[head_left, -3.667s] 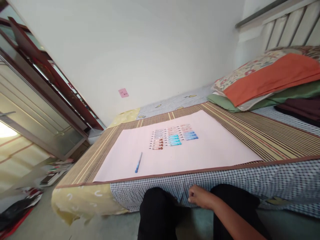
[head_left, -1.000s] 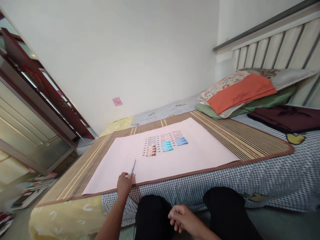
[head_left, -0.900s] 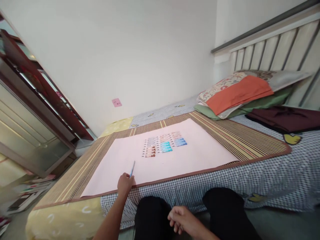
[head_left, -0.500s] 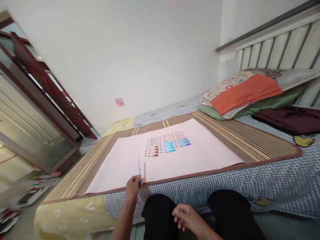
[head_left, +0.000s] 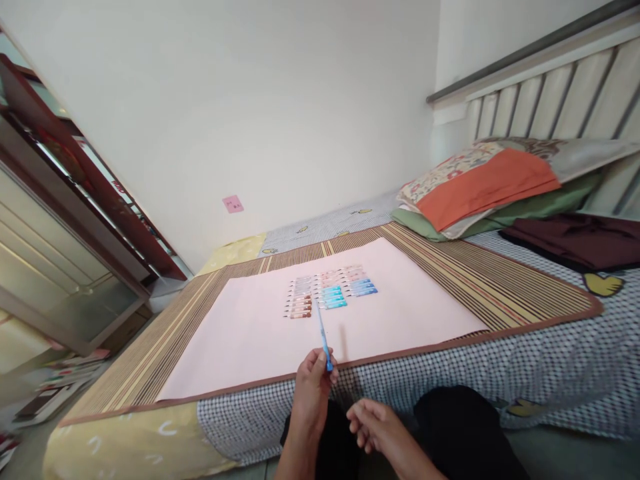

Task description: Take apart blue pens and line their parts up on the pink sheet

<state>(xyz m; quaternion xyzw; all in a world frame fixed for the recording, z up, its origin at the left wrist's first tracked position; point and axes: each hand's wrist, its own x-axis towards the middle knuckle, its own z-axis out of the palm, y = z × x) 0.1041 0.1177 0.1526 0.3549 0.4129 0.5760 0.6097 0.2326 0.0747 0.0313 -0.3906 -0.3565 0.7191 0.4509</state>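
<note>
My left hand is closed on the lower end of a thin blue pen, held up over the near edge of a large pink sheet. The pen's tip points toward rows of small capped vials, brown, teal, blue and pale ones, lying in the middle of the sheet. My right hand hovers low beside the left one, over my lap, fingers loosely curled and holding nothing.
The pink sheet lies on a striped straw mat on a bed with a checked cover. Pillows and folded cloth are stacked at the right by the headboard. A cabinet and books on the floor are at left.
My left hand reached to the pen lying on the sheet, picked it up and brought it right toward my body. My right hand moved up slightly toward it.
</note>
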